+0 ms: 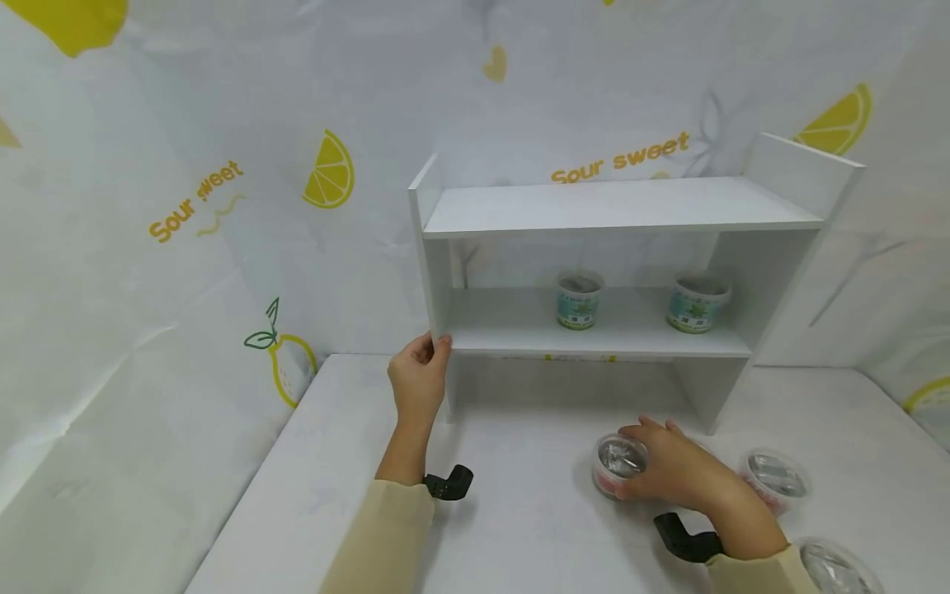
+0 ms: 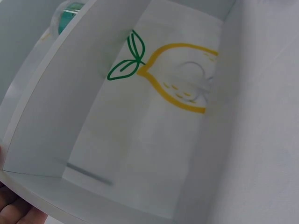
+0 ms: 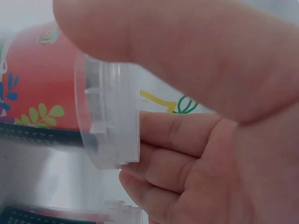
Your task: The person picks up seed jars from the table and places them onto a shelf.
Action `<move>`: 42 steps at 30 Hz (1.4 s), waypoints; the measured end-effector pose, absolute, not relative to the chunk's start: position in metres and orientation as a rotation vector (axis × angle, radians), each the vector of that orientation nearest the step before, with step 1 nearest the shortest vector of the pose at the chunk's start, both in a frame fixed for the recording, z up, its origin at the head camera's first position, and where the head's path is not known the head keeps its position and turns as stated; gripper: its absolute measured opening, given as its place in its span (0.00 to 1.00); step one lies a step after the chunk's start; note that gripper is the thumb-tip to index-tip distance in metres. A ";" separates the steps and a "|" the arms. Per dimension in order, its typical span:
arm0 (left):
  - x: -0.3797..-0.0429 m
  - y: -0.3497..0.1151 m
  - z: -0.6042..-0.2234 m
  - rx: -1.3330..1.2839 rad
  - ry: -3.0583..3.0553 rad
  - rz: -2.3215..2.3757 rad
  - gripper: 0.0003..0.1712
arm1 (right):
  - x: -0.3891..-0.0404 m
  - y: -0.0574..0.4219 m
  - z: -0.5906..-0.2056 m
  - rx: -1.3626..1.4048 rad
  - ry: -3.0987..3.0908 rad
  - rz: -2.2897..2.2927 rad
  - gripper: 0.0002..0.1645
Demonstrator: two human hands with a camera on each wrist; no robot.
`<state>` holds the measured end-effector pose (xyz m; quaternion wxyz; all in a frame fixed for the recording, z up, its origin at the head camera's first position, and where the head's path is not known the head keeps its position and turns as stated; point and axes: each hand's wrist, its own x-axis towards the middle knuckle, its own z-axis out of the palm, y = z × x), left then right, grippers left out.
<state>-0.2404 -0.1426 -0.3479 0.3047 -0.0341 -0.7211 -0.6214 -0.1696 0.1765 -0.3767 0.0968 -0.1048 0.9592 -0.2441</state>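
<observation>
My left hand (image 1: 418,381) holds the left side panel of a white two-tier shelf (image 1: 594,206), with the thumb at the front edge near the middle board. In the left wrist view, a few fingers (image 2: 17,212) show at the panel's outer side. My right hand (image 1: 679,464) grips a lidded plastic tub (image 1: 620,464) in front of the shelf. Seen from the right wrist, this tub (image 3: 51,84) has a red label with leaf prints and a clear lid; the thumb and fingers lie on either side. Whether its base touches the table cannot be told.
Two green-labelled tubs (image 1: 577,304) (image 1: 694,307) stand on the middle board. Right of my right hand, another red tub (image 1: 778,478) stands on the white table (image 1: 519,528), and a further lidded tub (image 1: 834,569) is nearer the front. A lemon-printed sheet (image 1: 223,330) hangs behind.
</observation>
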 end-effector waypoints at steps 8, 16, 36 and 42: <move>-0.239 -0.142 -0.349 -0.066 -1.922 -1.654 0.14 | -0.167 0.179 -0.379 -0.332 2.832 -0.758 0.53; -0.241 -0.139 -0.350 -0.074 -1.927 -1.660 0.14 | -0.167 0.179 -0.379 -0.376 2.882 -0.773 0.53; -0.240 -0.142 -0.347 -0.060 -1.922 -1.661 0.15 | -0.170 0.172 -0.375 -0.461 2.917 -0.793 0.52; -0.241 -0.142 -0.347 -0.059 -1.921 -1.670 0.15 | -0.171 0.170 -0.375 -0.470 2.910 -0.803 0.52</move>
